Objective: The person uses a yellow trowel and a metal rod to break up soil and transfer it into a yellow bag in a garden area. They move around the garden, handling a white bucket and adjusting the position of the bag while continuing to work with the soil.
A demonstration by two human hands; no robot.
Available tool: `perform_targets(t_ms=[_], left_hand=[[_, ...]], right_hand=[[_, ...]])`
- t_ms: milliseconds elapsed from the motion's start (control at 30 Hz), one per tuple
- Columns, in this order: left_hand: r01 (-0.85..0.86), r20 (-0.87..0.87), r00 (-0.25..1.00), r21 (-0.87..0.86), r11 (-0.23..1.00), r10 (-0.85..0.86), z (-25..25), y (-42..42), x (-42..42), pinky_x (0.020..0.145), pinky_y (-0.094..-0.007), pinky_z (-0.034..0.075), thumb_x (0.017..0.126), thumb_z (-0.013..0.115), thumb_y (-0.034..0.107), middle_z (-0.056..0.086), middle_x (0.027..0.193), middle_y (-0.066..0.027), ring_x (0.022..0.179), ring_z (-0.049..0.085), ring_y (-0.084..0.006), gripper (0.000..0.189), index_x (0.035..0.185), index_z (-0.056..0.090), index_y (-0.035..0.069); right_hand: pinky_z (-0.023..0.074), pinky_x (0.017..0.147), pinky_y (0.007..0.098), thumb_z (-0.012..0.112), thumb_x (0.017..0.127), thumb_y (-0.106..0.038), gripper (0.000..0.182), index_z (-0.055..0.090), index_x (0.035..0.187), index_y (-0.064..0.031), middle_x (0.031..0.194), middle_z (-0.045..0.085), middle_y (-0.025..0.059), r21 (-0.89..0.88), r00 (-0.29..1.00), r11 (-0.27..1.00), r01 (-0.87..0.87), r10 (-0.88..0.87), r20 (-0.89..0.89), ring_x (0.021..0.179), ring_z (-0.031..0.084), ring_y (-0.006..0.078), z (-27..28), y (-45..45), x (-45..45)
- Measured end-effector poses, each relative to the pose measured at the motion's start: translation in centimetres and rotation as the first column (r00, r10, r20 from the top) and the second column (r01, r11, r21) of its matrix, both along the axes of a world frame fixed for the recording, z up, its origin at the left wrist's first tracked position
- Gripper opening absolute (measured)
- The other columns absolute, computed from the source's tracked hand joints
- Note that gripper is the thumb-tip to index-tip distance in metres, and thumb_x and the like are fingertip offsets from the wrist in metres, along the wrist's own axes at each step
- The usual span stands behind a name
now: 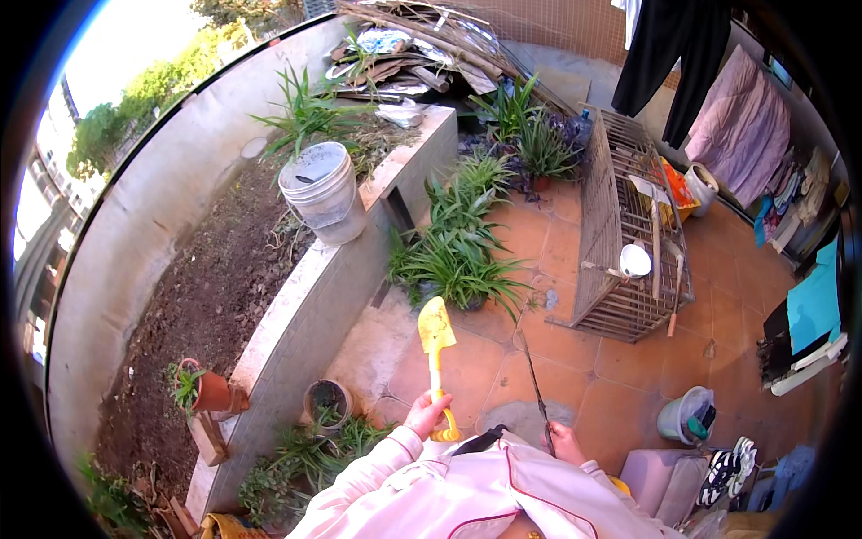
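Observation:
My left hand [428, 414] is closed around the shaft of a yellow toy-like plastic shovel [436, 327], whose soil-marked blade points up and away from me. To its right, my right hand [564, 443] grips a thin dark rod [533, 377], perhaps a metal tool; its far end reaches towards the potted spider plants [465, 269]. Both hands are in front of my pink jacket, over the terracotta tiles. Beyond the shovel, left of the plants, runs the low wall of a raised soil bed [269, 337]. A white plastic bucket [330, 195] stands on that wall.
A slatted wooden cage [626, 222] at the right carries a white bowl [635, 261] and long-handled tools. Left, a terracotta pot [210, 391] leans on the bed wall. A pail [683, 414] and shoes [724, 471] are at lower right. Scrap wood [417, 60] is piled at the back.

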State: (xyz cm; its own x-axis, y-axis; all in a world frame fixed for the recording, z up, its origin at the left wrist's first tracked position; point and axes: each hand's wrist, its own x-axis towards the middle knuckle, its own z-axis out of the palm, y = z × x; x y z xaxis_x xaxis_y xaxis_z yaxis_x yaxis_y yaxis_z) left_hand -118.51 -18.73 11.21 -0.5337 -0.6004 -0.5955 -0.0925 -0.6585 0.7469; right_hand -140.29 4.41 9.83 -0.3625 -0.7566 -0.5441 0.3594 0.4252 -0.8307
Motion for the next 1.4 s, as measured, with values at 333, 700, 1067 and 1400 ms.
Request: perform_targets(t_ms=[333, 700, 1067, 1400], left_hand=[[-0.17, 0.099, 0.981, -0.005, 0.986, 0.169, -0.8, -9.0, -5.6, 0.04, -0.0193, 0.027, 0.084, 0.057, 0.013, 0.051, 0.064, 0.0006, 0.044, 0.036, -0.0057, 0.007, 0.081, 0.052, 0.01], [0.074, 0.079, 0.995, -0.12, 0.99, -0.064, -1.7, -26.9, -21.7, 0.04, -0.0198, 0.029, 0.082, 0.061, 0.016, 0.049, 0.063, 0.0026, 0.045, 0.038, -0.0047, 0.013, 0.08, 0.051, 0.009], [-0.083, 0.01, 0.996, -0.082, 0.993, 0.084, -2.8, -34.2, -39.4, 0.04, -0.0189, 0.025, 0.084, 0.06, 0.018, 0.047, 0.061, 0.0047, 0.045, 0.035, -0.0041, 0.013, 0.077, 0.05, 0.012], [-0.028, 0.088, 0.996, -0.041, 0.999, 0.031, -2.5, -39.2, -50.5, 0.037, -0.0196, 0.023, 0.083, 0.06, 0.017, 0.048, 0.062, 0.0018, 0.041, 0.033, -0.0047, 0.014, 0.079, 0.048, 0.011]], right_hand=[[0.0211, 0.034, 0.0215, 0.046, 0.09, -0.015, 0.014, 0.046, 0.077, -0.0094, 0.055, 0.037, -0.0041, 0.017, 0.96, 1.0, 0.013, -0.017, 0.28, 0.04, 0.031, 0.0045, 3.1, -12.8, -10.4], [0.0201, 0.034, 0.0189, 0.046, 0.088, -0.009, 0.017, 0.045, 0.105, -0.0104, 0.06, 0.036, -0.0038, 0.093, 0.888, 0.955, 0.282, -0.296, 0.352, 0.04, 0.03, 0.0045, 2.0, -22.4, -21.0], [0.0196, 0.032, 0.0192, 0.045, 0.088, -0.011, 0.013, 0.046, 0.101, -0.0098, 0.06, 0.037, -0.003, 0.102, 0.865, 0.92, 0.378, -0.39, 0.317, 0.04, 0.032, 0.0052, 0.3, -27.5, -34.7], [0.0212, 0.031, 0.0194, 0.048, 0.086, -0.009, 0.021, 0.046, 0.107, -0.0069, 0.06, 0.038, -0.0009, 0.055, 0.8, 0.881, 0.471, -0.452, 0.394, 0.038, 0.033, 0.006, -0.3, -33.8, -46.9]])
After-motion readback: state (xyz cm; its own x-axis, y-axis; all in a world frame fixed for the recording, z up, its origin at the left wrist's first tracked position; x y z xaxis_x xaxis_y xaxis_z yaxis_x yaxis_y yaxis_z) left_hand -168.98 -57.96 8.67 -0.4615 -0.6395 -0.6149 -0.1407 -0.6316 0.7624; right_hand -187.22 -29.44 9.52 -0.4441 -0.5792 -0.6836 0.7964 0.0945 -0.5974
